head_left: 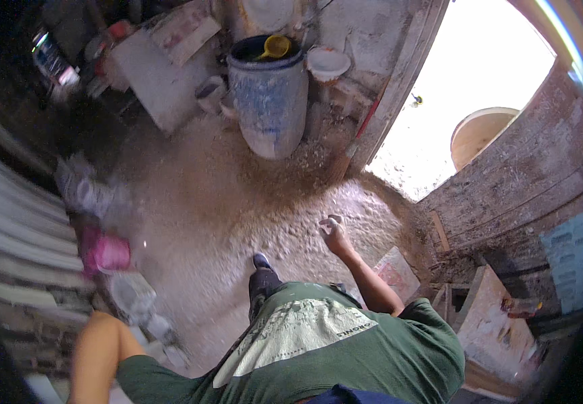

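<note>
My right hand [334,231] hangs in front of me above the rough, dusty floor [237,202]. Its fingers are pale with dust, loosely bent and somewhat apart, and nothing shows in them. It touches nothing; a flat, reddish-white piece like a sack or board [396,275] lies below my right forearm. At the lower left my bent left arm [103,347] shows, but its hand is outside the picture. A whitish bucket-like container [132,296] stands near that arm.
Ahead stands a blue barrel [269,101] with a yellow scoop [276,46] on top. Beside it is a white basin [328,63]. A bright doorway [433,108] opens at the right, with a round tub [481,135] beyond. At left sits a pink bucket [111,253].
</note>
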The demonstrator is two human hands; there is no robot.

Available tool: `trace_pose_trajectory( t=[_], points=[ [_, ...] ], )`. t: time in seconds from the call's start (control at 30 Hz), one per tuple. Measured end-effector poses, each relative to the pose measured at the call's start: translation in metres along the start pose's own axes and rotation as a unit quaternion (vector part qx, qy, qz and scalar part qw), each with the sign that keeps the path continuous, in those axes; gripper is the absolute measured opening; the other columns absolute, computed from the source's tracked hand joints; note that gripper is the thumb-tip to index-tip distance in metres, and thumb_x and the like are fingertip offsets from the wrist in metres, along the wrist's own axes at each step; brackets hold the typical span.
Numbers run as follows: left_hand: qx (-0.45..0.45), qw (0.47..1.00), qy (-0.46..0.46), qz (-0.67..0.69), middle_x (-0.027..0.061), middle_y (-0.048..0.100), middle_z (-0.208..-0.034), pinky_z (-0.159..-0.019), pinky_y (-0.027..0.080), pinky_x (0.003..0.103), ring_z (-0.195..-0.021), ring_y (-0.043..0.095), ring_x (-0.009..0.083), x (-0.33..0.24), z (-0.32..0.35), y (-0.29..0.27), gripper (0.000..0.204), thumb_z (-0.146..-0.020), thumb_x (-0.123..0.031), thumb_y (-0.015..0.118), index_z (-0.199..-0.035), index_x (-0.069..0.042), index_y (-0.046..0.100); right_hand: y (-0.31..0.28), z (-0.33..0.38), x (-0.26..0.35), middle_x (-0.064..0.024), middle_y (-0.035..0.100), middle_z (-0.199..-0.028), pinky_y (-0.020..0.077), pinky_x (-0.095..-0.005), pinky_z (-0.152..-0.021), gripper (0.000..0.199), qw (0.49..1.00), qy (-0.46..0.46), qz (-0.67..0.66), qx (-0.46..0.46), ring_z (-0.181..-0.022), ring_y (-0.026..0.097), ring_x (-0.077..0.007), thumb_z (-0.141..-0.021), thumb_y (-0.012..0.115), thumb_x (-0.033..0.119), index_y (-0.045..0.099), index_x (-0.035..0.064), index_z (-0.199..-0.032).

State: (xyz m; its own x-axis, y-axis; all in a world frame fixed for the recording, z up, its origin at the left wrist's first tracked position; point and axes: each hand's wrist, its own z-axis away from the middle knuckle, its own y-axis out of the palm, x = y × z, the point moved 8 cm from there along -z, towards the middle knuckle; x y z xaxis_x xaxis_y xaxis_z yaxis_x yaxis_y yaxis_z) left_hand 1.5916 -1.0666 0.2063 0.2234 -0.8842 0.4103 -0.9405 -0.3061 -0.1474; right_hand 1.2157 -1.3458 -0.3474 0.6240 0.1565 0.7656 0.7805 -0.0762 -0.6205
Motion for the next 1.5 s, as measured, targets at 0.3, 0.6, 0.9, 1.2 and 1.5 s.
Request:
trace_pose_trajectory(
  t=[0.3, 0.6, 0.9, 1.2, 1.5],
  points=[
    [-0.341, 0.682, -0.647, -0.003, 0.0061, 0.056, -0.1, -0.072, 0.041, 0.028, -0.079, 0.049, 0.0118, 0.257, 0.428, -0.036, 0.026, -0.093, -0.025, 0.042, -0.104, -0.004, 0.053, 0.06, -0.146, 0.048, -0.0173, 0.056, -0.11, 0.0524, -0.0365, -0.076, 0.02, 0.998, 0.059, -0.006, -0.024, -0.093, 0.06, -0.0267, -0.079, 0.07, 0.012, 0.064, 0.003, -0.096],
    [-0.154, 0.437, -0.869, 0.174, 0.0009, 0.054, -0.09, -0.072, 0.039, 0.026, -0.078, 0.049, 0.0091, 0.3, 0.6, 0.175, 0.018, -0.091, -0.026, 0.055, -0.094, -0.009, 0.059, 0.11, -0.395, -0.059, -0.0086, 0.061, -0.093, 0.0484, -0.0288, -0.057, 0.035, 0.865, 0.286, -0.407, -0.066, -0.07, 0.06, -0.0162, -0.085, 0.064, 0.024, 0.057, 0.0014, -0.111],
    [-0.167, 0.397, -0.902, 0.019, 0.003, 0.059, -0.092, -0.072, 0.041, 0.029, -0.081, 0.053, 0.0127, 0.454, 0.7, 0.133, 0.022, -0.088, -0.026, 0.059, -0.1, -0.008, 0.057, 0.131, -0.676, -0.14, -0.0106, 0.056, -0.091, 0.048, -0.0401, -0.063, 0.043, 0.641, 0.359, -0.647, -0.203, -0.076, 0.056, -0.0267, -0.081, 0.067, 0.03, 0.051, 0.0086, -0.115],
    [0.543, 0.13, -0.828, 0.055, 0.0195, 0.061, -0.108, -0.091, 0.044, 0.043, -0.102, 0.056, 0.0367, 0.187, 0.911, 0.083, 0.043, -0.089, -0.037, 0.055, -0.115, -0.002, 0.056, 0.059, -0.668, -0.277, -0.0132, 0.05, -0.121, 0.0475, -0.0449, -0.089, 0.045, 0.855, 0.281, -0.374, -0.225, -0.11, 0.051, -0.0314, -0.086, 0.057, 0.017, 0.042, 0.0043, -0.127],
    [0.445, -0.032, -0.89, 0.098, 0.0181, 0.061, -0.108, -0.091, 0.044, 0.044, -0.102, 0.056, 0.0347, 0.202, 0.938, 0.086, 0.042, -0.089, -0.037, 0.054, -0.113, -0.003, 0.057, -0.02, -0.505, -0.181, -0.0115, 0.053, -0.117, 0.0493, -0.0467, -0.085, 0.057, 0.733, 0.421, -0.446, -0.295, -0.103, 0.054, -0.0317, -0.074, 0.06, 0.008, 0.042, 0.0054, -0.128]
  ],
)
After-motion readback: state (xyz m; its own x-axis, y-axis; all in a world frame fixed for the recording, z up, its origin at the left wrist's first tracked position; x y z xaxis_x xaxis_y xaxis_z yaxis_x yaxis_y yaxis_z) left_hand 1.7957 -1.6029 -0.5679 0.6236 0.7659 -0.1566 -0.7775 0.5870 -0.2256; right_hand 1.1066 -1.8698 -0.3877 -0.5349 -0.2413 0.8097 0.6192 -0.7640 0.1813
